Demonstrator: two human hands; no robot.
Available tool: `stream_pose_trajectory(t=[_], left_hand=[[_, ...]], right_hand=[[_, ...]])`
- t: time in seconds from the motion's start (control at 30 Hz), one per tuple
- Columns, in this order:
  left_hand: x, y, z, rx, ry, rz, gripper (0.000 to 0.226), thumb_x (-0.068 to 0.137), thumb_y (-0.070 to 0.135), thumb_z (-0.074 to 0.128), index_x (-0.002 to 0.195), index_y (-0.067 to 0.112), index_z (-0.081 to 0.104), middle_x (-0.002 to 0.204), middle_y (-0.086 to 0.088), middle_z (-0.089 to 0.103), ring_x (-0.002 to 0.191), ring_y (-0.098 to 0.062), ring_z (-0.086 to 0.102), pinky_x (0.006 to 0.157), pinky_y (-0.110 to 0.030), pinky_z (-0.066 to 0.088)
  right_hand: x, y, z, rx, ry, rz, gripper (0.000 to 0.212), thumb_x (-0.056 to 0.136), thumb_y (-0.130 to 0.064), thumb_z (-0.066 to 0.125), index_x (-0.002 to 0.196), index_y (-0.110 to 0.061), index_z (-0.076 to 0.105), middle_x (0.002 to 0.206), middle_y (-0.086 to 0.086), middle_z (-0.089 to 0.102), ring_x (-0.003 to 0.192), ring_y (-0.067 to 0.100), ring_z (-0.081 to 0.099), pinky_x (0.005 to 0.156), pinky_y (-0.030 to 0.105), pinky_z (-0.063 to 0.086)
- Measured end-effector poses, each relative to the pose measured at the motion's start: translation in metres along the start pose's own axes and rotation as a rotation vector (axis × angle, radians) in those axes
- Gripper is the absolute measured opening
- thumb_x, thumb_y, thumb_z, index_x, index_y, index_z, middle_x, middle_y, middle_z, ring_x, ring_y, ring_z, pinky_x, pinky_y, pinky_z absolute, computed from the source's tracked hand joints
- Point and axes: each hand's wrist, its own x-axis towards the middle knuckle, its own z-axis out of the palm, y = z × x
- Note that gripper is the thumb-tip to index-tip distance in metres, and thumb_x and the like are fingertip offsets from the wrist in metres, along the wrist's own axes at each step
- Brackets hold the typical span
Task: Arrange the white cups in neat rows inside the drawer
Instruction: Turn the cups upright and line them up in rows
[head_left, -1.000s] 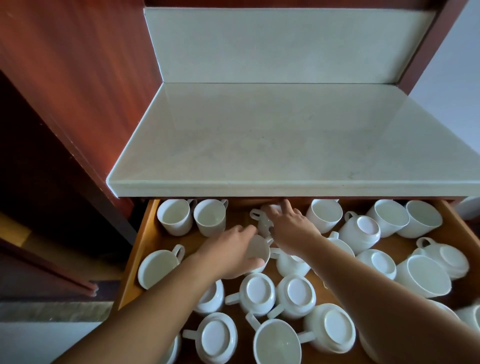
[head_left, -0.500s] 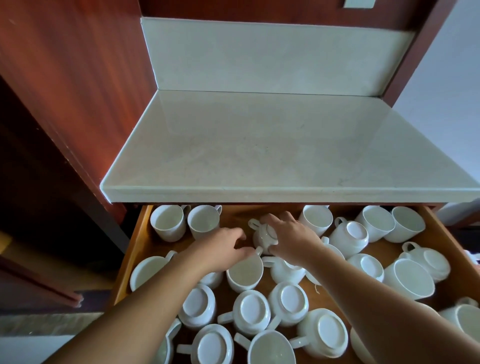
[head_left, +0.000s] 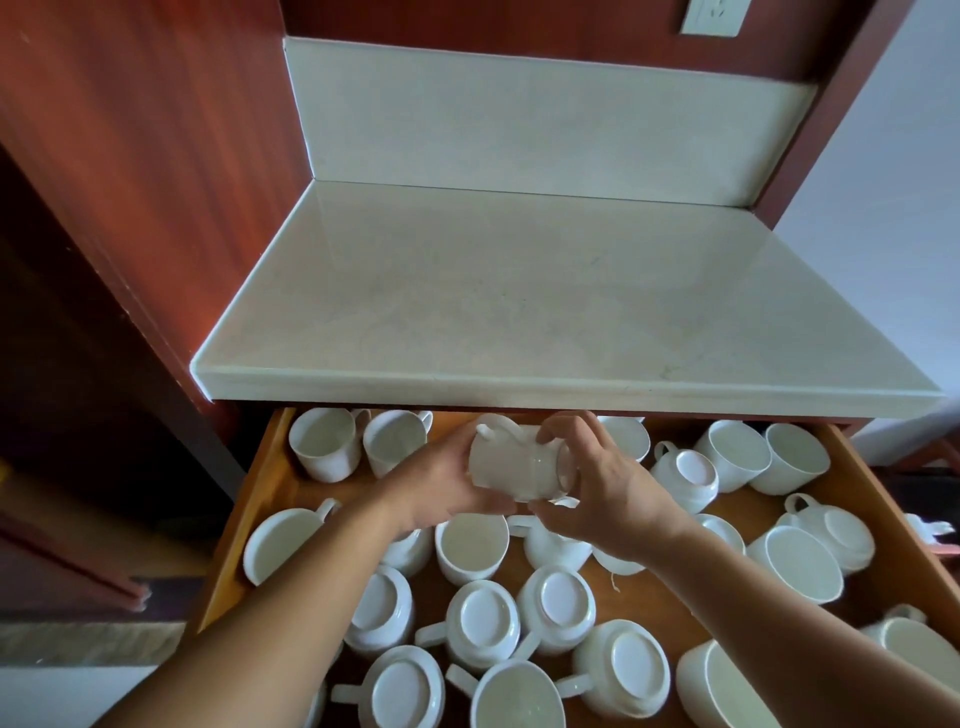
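Note:
A white cup (head_left: 511, 465) lies on its side in the air above the open wooden drawer (head_left: 270, 478), handle up, held between both hands. My left hand (head_left: 441, 480) grips its left end and my right hand (head_left: 608, 483) curls round its right end. Two upright cups (head_left: 324, 441) stand side by side in the drawer's back left corner. Several more white cups fill the drawer, some upright such as one (head_left: 472, 540) below my hands, several upside down like one (head_left: 485, 621) near the front.
A pale stone counter (head_left: 519, 312) overhangs the drawer's back edge. Red-brown wood panels (head_left: 156, 156) rise at left. More cups (head_left: 795, 457) crowd the back right of the drawer. A wall socket (head_left: 714, 15) sits at the top.
Both hands have lifted a cup out from the drawer's back middle and turned it onto its side; before, they were reaching among the cups. The view has tilted.

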Motion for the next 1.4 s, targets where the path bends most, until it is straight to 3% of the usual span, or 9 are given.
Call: stream_pose_trajectory(t=[0.1,0.17,0.53,0.67,0.77,0.93,1.03,1.17,1.4], left_hand=[[-0.009,0.005,0.004,-0.166,0.009,0.053,0.076,0.074,-0.007,0.088,0.137,0.012,0.051,0.125,-0.011,0.068,0.113,-0.019,0.066,0.088,-0.031,0.055],[-0.015,0.006,0.005,-0.193,0.076,0.033,0.079,0.070,-0.004,0.091,0.136,0.014,0.051,0.124,-0.006,0.068,0.113,-0.017,0.066,0.088,-0.028,0.054],[-0.042,0.036,0.013,0.459,0.343,-0.068,0.085,0.060,0.064,0.088,0.128,0.046,0.040,0.125,0.021,0.051,0.110,-0.004,0.053,0.086,-0.025,0.044],[-0.044,0.041,0.022,0.656,0.383,-0.107,0.087,0.062,0.079,0.078,0.131,0.042,0.038,0.127,0.021,0.045,0.108,-0.007,0.052,0.081,-0.027,0.044],[-0.041,0.038,0.031,0.705,0.408,-0.144,0.093,0.065,0.077,0.077,0.137,0.036,0.036,0.138,0.010,0.044,0.120,-0.016,0.054,0.086,-0.031,0.047],[-0.028,0.041,0.041,0.642,0.418,-0.161,0.081,0.066,0.072,0.078,0.126,0.031,0.043,0.128,0.006,0.047,0.112,-0.020,0.057,0.089,-0.039,0.052],[-0.019,0.045,0.048,0.649,0.383,-0.183,0.074,0.068,0.066,0.077,0.122,0.027,0.043,0.124,0.003,0.046,0.100,-0.021,0.056,0.078,-0.036,0.048],[-0.007,0.049,0.054,0.666,0.381,-0.212,0.075,0.074,0.065,0.071,0.129,0.025,0.042,0.129,0.000,0.044,0.104,-0.024,0.057,0.073,-0.034,0.041],[0.004,0.040,0.049,0.638,0.324,-0.145,0.076,0.076,0.066,0.072,0.137,0.033,0.039,0.136,0.004,0.041,0.121,-0.020,0.050,0.084,-0.036,0.043]], right_hand=[[0.000,-0.005,-0.001,0.287,0.005,0.090,0.067,0.071,-0.030,0.087,0.118,-0.038,0.041,0.111,-0.003,0.056,0.083,0.022,0.063,0.067,0.042,0.059],[-0.001,-0.006,0.000,0.430,-0.025,0.142,0.069,0.072,-0.023,0.090,0.118,-0.033,0.040,0.102,0.004,0.061,0.083,0.028,0.066,0.069,0.046,0.060],[0.014,0.001,0.003,0.526,-0.300,0.315,0.078,0.063,-0.050,0.096,0.126,-0.035,0.053,0.115,-0.013,0.071,0.108,0.005,0.069,0.096,0.037,0.058],[0.011,-0.007,0.002,0.342,-0.274,0.302,0.104,0.070,-0.045,0.093,0.153,-0.033,0.031,0.116,-0.024,0.061,0.105,0.002,0.067,0.093,0.022,0.055],[0.005,-0.011,0.000,0.113,-0.306,0.200,0.112,0.080,-0.041,0.086,0.160,-0.042,0.008,0.134,-0.012,0.047,0.105,0.007,0.063,0.088,0.022,0.055],[-0.001,-0.023,-0.005,-0.288,-0.237,-0.012,0.084,0.087,-0.047,0.073,0.155,-0.044,0.024,0.150,-0.004,0.028,0.101,0.017,0.064,0.070,0.030,0.055],[0.000,-0.021,-0.002,-0.347,-0.138,-0.101,0.058,0.081,-0.045,0.078,0.133,-0.032,0.056,0.142,0.001,0.043,0.082,0.023,0.067,0.052,0.029,0.045],[0.002,-0.010,0.000,-0.363,-0.122,-0.072,0.036,0.074,-0.041,0.087,0.097,-0.019,0.069,0.139,0.006,0.054,0.059,0.027,0.066,0.041,0.028,0.040],[0.003,0.004,0.012,-0.254,-0.161,0.124,0.021,0.095,-0.038,0.067,0.088,-0.019,0.073,0.162,0.010,0.037,0.094,0.031,0.073,0.069,0.035,0.056]])
